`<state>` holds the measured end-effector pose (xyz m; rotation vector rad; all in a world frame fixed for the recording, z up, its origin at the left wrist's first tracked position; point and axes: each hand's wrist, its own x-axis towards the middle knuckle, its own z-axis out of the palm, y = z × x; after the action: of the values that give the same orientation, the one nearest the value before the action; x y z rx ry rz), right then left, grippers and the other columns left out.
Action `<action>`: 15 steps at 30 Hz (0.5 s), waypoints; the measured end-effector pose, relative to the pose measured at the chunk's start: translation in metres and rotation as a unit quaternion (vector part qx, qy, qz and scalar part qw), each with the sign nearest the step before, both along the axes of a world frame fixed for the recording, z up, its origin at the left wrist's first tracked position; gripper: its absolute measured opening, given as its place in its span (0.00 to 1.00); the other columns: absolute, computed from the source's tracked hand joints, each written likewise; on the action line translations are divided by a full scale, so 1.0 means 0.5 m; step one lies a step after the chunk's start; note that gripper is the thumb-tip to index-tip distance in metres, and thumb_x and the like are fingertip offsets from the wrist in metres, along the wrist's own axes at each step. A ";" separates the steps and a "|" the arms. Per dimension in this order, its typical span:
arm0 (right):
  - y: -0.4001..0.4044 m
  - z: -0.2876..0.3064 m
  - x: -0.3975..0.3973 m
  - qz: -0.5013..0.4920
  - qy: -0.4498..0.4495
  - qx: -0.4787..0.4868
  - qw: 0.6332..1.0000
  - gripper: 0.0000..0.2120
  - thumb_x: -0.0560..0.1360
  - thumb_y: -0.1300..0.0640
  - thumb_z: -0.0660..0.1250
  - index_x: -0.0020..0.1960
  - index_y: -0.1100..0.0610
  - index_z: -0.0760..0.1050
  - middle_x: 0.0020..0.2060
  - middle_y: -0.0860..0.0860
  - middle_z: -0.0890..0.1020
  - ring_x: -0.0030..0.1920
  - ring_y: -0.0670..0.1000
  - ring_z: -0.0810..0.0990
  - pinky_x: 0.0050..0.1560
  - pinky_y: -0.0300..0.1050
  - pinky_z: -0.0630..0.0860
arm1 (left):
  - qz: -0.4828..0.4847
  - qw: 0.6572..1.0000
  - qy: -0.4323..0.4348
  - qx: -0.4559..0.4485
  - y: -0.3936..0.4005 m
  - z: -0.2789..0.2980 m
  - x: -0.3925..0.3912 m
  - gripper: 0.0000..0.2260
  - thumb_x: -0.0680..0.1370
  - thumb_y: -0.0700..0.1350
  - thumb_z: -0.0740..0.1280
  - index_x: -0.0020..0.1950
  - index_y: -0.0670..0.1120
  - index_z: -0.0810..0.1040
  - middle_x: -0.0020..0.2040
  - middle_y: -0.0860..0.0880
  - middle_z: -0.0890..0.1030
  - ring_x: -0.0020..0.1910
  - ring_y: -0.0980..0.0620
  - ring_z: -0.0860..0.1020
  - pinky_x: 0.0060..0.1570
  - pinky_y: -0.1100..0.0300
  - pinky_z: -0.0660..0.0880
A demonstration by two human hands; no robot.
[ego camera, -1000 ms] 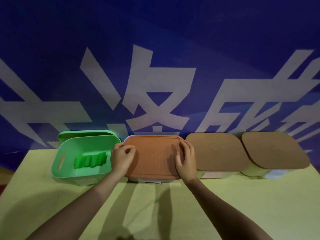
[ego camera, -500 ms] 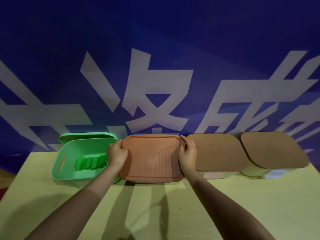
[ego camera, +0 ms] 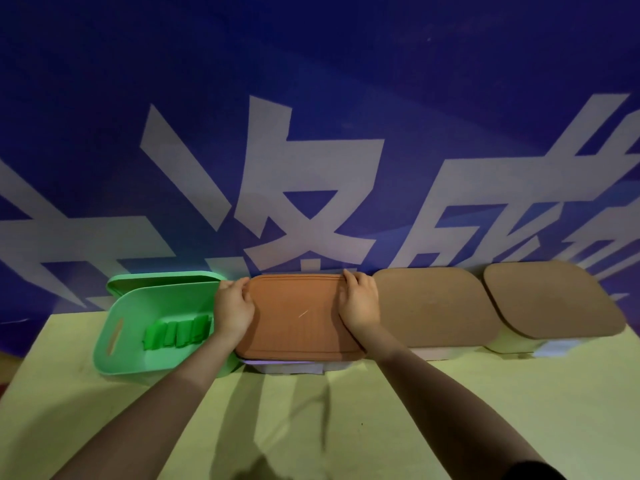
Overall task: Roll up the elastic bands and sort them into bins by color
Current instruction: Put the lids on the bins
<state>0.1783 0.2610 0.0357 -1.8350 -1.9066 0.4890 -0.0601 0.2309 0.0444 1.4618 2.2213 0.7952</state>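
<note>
A blue backdrop (ego camera: 311, 81) with large pale characters fills the space behind the desk (ego camera: 450, 410), whose yellow-green top carries a row of four bins along its far edge.

Both hands grasp the reddish-brown lid (ego camera: 298, 317) that sits on the second bin from the left. The left hand (ego camera: 233, 306) has its grip on the lid's left edge, fingers curled over the rim. The right hand (ego camera: 360, 304) has its grip on the right edge, fingers wrapped over the far right corner. Under the lid, toward the person from both grips, a strip of the pale bin (ego camera: 294, 368) shows.

Just left of the left grip stands the open green bin (ego camera: 117, 341), tilted toward the camera, with its green lid (ego camera: 162, 280) propped behind it. Inside, close to the left wrist, lie the rolled green elastic bands (ego camera: 176, 332) in a row, side by side.

Right of the right grip, and touching the held lid's side, is a bin under a flat brown lid (ego camera: 433, 310); beyond it, farthest from the grips, stands another bin under a second brown lid (ego camera: 550, 299).
</note>
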 end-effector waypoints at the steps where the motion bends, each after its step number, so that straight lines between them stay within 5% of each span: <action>1: 0.001 0.000 -0.004 -0.004 -0.005 -0.005 1.000 0.19 0.81 0.56 0.56 0.71 0.58 0.68 0.64 0.56 0.73 0.65 0.56 0.68 0.68 0.48 0.64 | -0.006 1.000 0.009 -0.001 0.004 0.000 -0.003 0.16 0.76 0.32 0.62 0.64 0.37 0.76 0.58 0.36 0.74 0.53 0.38 0.76 0.57 0.52 0.71; 11: -0.011 0.004 -0.021 0.025 -0.090 0.021 0.995 0.23 0.78 0.54 0.56 0.71 0.61 0.66 0.65 0.56 0.74 0.65 0.56 0.70 0.68 0.51 0.67 | -0.079 0.982 0.173 -0.003 -0.038 -0.021 0.033 0.23 0.71 0.33 0.66 0.66 0.35 0.72 0.58 0.36 0.74 0.56 0.36 0.73 0.54 0.44 0.73; 15: -0.010 0.006 -0.023 0.044 -0.117 -0.004 0.992 0.26 0.80 0.49 0.54 0.74 0.59 0.61 0.69 0.56 0.70 0.69 0.55 0.66 0.72 0.51 0.63 | -0.130 0.969 0.210 -0.004 -0.047 -0.029 0.033 0.22 0.76 0.39 0.65 0.69 0.37 0.70 0.68 0.35 0.69 0.68 0.35 0.67 0.66 0.42 0.67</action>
<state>0.1669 0.2561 0.0388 -1.8914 -2.1493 0.3207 -0.0438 0.2075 0.0297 2.0180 2.2365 0.4184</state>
